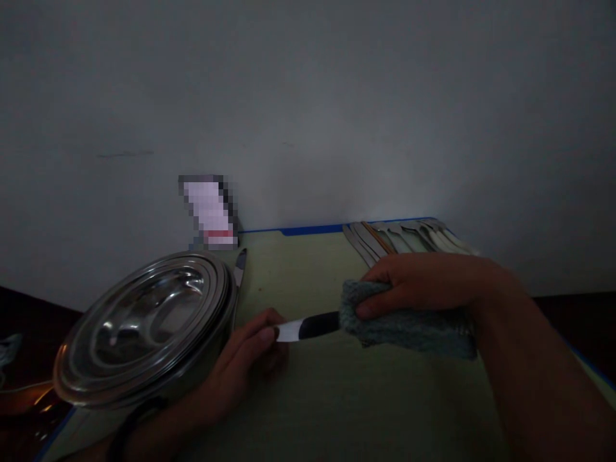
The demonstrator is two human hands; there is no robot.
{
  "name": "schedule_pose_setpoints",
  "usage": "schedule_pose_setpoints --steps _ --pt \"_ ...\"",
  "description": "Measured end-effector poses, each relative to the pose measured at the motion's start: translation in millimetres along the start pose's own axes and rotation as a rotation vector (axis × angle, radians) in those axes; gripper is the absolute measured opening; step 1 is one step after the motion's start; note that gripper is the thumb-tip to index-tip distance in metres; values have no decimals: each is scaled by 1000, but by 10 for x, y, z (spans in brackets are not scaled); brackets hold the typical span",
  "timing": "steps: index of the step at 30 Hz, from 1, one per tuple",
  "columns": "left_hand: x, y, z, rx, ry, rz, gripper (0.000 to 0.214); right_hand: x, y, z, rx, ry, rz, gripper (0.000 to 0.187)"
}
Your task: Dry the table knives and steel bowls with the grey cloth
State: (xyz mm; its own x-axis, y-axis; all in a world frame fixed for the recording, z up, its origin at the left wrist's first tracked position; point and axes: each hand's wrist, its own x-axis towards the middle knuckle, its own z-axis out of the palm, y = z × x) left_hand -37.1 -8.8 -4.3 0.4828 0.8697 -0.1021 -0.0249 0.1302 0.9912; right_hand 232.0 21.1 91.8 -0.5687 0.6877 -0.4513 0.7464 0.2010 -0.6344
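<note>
My left hand [245, 359] pinches the white end of a utensil handle [308, 328] that is black and white and lies across the middle of the table. My right hand [428, 282] is closed on a grey-blue cloth [409, 327] wrapped round the far end of that utensil, so its working end is hidden. Both hands hover just above the pale green table top [298, 398].
A stack of steel plates [144, 327] sits at the left, with a knife [239, 263] lying beside it. Several pieces of cutlery [404, 237] lie in a row at the back right by the wall. A blurred-out card [212, 212] leans on the wall.
</note>
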Motion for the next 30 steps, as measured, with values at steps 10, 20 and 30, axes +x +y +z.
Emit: schedule_pose_setpoints --steps 10,20,30 --pt "3 83 27 71 193 -175 51 -42 135 -31 88 43 60 39" --pt "97 120 81 -244 219 -128 47 -478 519 -107 502 550 250 34" --pt "134 119 112 -311 289 5 39 55 316 -47 119 311 -48 46"
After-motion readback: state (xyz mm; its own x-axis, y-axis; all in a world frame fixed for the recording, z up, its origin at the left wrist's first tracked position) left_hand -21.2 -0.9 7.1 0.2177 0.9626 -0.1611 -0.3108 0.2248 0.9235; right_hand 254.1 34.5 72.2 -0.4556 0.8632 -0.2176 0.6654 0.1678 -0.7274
